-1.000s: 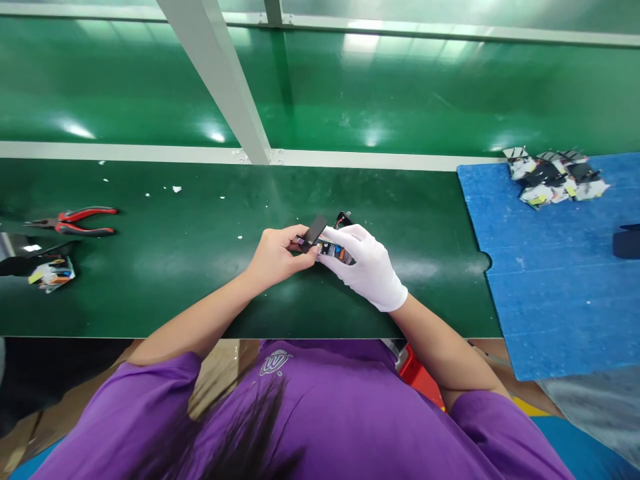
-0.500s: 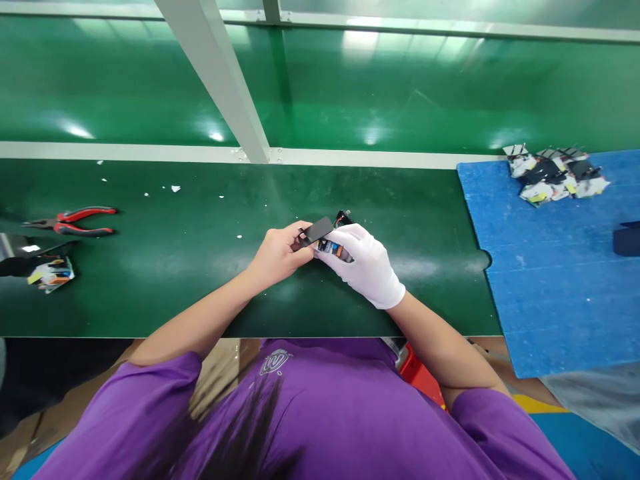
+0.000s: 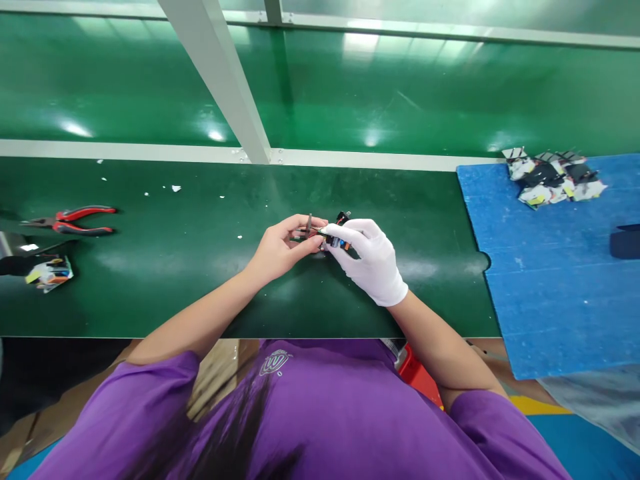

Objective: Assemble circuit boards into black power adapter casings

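Over the middle of the green bench, both hands meet on a small circuit board (image 3: 340, 243) with orange, blue and dark components. My right hand (image 3: 373, 260), in a white glove, grips the board from its right side. The bare fingers of my left hand (image 3: 283, 248) close on its left end, where a thin dark plate (image 3: 309, 224) stands on edge. A black part with a red wire (image 3: 343, 218) juts out beyond the gloved fingers. Much of the board is hidden by the fingers.
Red-handled pliers (image 3: 85, 220) lie at the left, near another board assembly (image 3: 50, 273). On the right, a blue sheet (image 3: 545, 287) bears several board assemblies (image 3: 555, 177) and a dark block (image 3: 626, 241). White scraps (image 3: 176, 189) dot the green bench (image 3: 200, 220). A pale post (image 3: 220, 80) rises behind.
The circuit board has been turned in the hands, so the black plate that showed its flat face now shows edge-on. The left fingers have shifted slightly right and up.
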A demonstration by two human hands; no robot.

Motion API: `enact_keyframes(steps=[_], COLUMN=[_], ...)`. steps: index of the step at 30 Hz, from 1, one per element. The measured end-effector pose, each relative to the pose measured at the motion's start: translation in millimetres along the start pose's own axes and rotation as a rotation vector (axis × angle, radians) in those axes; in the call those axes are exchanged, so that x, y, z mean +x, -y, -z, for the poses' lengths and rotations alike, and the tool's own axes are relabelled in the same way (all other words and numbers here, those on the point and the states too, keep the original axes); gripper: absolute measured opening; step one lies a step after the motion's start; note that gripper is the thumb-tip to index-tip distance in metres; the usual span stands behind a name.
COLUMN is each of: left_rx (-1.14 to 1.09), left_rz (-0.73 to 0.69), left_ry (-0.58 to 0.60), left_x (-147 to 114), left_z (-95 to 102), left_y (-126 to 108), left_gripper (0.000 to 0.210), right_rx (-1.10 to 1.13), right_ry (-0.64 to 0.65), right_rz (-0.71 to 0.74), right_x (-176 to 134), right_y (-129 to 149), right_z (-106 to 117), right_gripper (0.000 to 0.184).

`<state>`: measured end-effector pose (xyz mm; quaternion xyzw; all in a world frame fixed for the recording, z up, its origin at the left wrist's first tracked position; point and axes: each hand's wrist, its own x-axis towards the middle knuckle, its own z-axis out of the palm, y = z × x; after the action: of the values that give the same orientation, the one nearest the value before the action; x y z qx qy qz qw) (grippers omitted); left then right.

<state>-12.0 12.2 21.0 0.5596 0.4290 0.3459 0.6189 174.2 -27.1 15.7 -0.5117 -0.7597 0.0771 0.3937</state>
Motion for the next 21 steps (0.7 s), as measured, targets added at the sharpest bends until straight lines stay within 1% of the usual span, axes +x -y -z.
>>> enact_keyframes(steps=[2, 4, 7, 8, 10, 12, 15, 18, 21], left_rx=[-0.063, -0.086, -0.068, -0.053, -0.016, 0.035, 0.177, 0.452, 0.711], left_rz=[0.000, -0.052, -0.154, -0.181, -0.224, -0.265, -0.371, -0.521, -0.658], left_ry=[-0.021, -0.043, -0.056, -0.053, -0.047, -0.044, -0.072, -0.134, -0.166], left_x=[0.8, 1.0, 0.7, 0.5, 0.2, -0.2, -1.0, -0.6, 2.1], left_z=[-2.3, -3.0, -2.0, -1.4, -0.5, 0.0, 1.3, 5.0, 10.4], left_y=[-2.0, -3.0, -2.2, -1.5, 0.3, 1.6, 1.3, -1.0, -1.8], left_gripper=[0.040, 0.038, 0.034, 0.033, 0.033, 0.032, 0.028, 0.018, 0.011], right_rx=[0.008, 0.049, 0.149, 0.185, 0.230, 0.221, 0.146, 0.066, 0.039], right_ry=[-0.026, -0.013, 0.096, 0.137, 0.183, 0.180, 0.147, 0.106, 0.051], right_rz=[-0.013, -0.053, -0.131, -0.165, -0.225, -0.253, -0.209, -0.157, -0.112], right_x=[0.7, 2.8, 6.5, 7.3, 7.7, 6.5, 3.4, 1.1, 0.7], right_y=[-0.9, -1.9, -3.0, -3.1, -2.7, -1.7, -0.4, -0.7, -2.6], right_z=[0.6, 2.3, 4.8, 5.3, 5.3, 4.3, 1.5, -1.2, -2.4], right_gripper=[0.021, 0.030, 0.055, 0.059, 0.060, 0.058, 0.054, 0.051, 0.049])
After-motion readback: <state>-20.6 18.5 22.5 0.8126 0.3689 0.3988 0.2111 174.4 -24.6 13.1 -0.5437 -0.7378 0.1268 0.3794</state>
